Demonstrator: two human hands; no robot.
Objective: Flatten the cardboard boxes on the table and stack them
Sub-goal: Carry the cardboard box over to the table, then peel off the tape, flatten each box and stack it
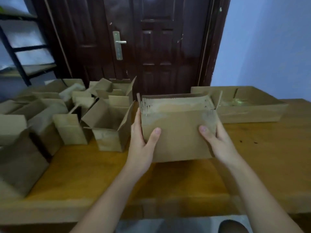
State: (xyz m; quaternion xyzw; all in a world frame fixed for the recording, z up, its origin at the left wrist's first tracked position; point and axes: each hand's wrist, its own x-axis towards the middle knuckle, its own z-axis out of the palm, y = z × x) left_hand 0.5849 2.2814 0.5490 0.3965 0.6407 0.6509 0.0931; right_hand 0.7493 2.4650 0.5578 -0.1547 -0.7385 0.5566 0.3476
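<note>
Head view: my left hand [143, 140] and right hand [217, 140] clasp the brown rectangular cardboard box [178, 132] mid-table, thumbs on its near face; I'd push opposite corners to collapse it.

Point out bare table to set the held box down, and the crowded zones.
Free: bare table in front of the open boxes, below the held box between left hand and right hand; also near right, before the large flat box. Crowded: whole left side.
</note>
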